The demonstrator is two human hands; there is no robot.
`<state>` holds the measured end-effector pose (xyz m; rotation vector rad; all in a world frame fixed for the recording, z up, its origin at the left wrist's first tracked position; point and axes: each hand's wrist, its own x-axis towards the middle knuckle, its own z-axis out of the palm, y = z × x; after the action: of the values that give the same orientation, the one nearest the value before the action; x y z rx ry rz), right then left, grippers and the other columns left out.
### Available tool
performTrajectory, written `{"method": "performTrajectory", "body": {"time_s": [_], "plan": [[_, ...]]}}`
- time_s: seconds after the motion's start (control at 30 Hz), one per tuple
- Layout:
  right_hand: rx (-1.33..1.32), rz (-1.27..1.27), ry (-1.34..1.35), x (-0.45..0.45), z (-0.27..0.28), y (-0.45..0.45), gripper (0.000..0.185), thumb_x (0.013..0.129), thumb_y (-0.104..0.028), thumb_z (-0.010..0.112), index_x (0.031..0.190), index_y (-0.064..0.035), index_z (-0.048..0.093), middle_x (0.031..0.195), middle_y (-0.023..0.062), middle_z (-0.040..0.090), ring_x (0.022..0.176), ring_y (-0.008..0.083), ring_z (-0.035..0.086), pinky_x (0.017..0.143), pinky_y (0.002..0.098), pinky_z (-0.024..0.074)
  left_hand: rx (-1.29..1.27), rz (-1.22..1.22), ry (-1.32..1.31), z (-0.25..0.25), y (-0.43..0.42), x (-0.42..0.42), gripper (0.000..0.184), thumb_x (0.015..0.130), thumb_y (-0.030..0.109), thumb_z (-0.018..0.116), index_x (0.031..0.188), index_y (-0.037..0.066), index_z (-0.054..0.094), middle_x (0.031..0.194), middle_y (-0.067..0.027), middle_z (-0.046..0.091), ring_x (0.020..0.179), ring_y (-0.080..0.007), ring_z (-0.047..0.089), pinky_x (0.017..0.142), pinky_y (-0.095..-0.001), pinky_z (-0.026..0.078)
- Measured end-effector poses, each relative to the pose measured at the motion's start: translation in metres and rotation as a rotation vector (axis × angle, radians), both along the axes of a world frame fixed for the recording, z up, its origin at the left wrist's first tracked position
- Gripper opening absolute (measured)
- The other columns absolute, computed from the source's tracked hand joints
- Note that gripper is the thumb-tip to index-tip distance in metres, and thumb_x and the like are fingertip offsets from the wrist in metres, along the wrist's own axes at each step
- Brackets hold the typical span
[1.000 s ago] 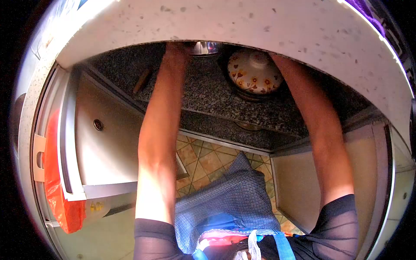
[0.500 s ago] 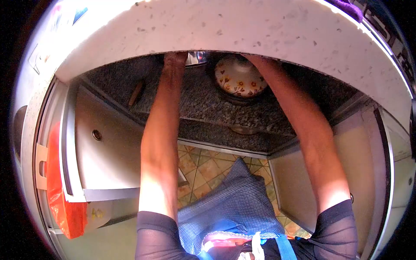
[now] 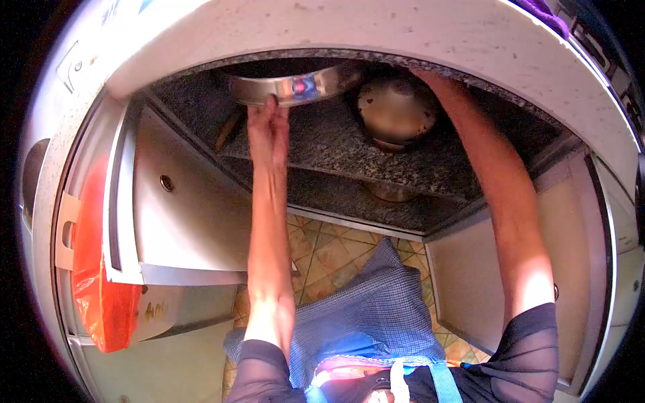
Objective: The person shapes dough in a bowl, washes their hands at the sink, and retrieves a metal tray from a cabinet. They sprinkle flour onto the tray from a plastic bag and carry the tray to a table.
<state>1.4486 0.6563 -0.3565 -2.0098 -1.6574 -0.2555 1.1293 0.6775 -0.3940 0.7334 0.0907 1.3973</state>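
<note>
My left hand [image 3: 270, 131] grips the near side of a round metal pan [image 3: 259, 91], thumb against its wall and the other fingers partly hidden. The pan is shiny, with a colourful label on its side, and is raised inside the cabinet. My right forearm [image 3: 480, 144] reaches deep into the cabinet. The right hand is hidden beneath the counter edge, so its fingers do not show. Near that wrist, on the stone shelf [image 3: 322, 144], stands a pale pot with a domed, patterned lid [image 3: 396, 114], blurred now.
The thick countertop [image 3: 322, 30] overhangs the opening. Cabinet doors stand open at left [image 3: 195, 201] and right [image 3: 510, 262]. An orange bag [image 3: 101, 289] hangs beside the left door. Another rounded vessel [image 3: 390, 191] sits on the lower level. A brown stick-like piece [image 3: 228, 131] leans at the left.
My left hand has come back toward me, bringing the metal pan further into view. The right arm still reaches in, and the whole view has shifted slightly.
</note>
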Motion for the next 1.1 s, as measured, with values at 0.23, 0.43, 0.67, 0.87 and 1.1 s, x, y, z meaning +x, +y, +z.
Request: {"method": "performTrajectory", "body": {"time_s": [0.23,0.43,0.67,0.87,1.1], "plan": [[-0.054,0.006,0.031,-0.003,0.01,-0.009,0.047,0.081,-0.039,0.055,0.115,-0.0073,0.05,0.111,0.0136,0.052,0.097,0.0261,0.052,0.081,0.0389,0.0424,-0.097,0.104,0.06,-0.02,-0.113,-0.052,0.048,0.084,0.003,0.052,0.127,0.002,0.031,0.119,-0.0094,0.044,0.109,-0.0186,0.044,0.101,-0.0355,0.034],[-0.121,0.06,0.091,-0.005,0.019,-0.005,0.048,0.081,-0.04,0.056,0.115,-0.0074,0.05,0.111,0.0134,0.052,0.097,0.0257,0.052,0.082,0.0387,0.0423,-0.413,-0.019,0.029,-0.047,-0.239,-0.108,0.066,0.073,0.002,0.063,0.13,0.004,0.03,0.128,-0.0109,0.041,0.12,-0.0234,0.036,0.103,-0.0409,0.026],[-0.22,0.133,0.15,-0.013,0.026,0.008,0.05,0.081,-0.042,0.056,0.116,-0.0075,0.05,0.111,0.0132,0.053,0.098,0.0253,0.052,0.082,0.0384,0.0422,-0.553,-0.294,-0.008,-0.07,-0.311,-0.175,0.041,0.07,-0.009,0.051,0.11,0.002,0.054,0.112,-0.0101,0.055,0.106,-0.0236,0.05,0.092,-0.0367,0.039],[-0.286,0.161,0.174,-0.028,0.028,0.02,0.051,0.08,-0.043,0.057,0.116,-0.0076,0.05,0.111,0.013,0.053,0.099,0.025,0.052,0.083,0.0382,0.0421,-0.532,-0.4,0.206,-0.069,-0.31,-0.206,0.03,0.066,-0.011,0.052,0.095,-0.003,0.058,0.092,-0.0125,0.061,0.086,-0.0211,0.057,0.078,-0.0307,0.043],[-0.322,0.136,0.115,-0.002,0.003,0.06,0.065,0.078,-0.05,0.056,0.127,-0.0106,0.04,0.129,0.0137,0.04,0.116,0.0275,0.04,0.096,0.0402,0.0336,-0.3,-0.526,0.375,-0.079,-0.298,-0.228,0.008,0.072,-0.005,0.057,0.08,-0.004,0.056,0.077,-0.0094,0.057,0.068,-0.0153,0.051,0.064,-0.0265,0.04]]}}
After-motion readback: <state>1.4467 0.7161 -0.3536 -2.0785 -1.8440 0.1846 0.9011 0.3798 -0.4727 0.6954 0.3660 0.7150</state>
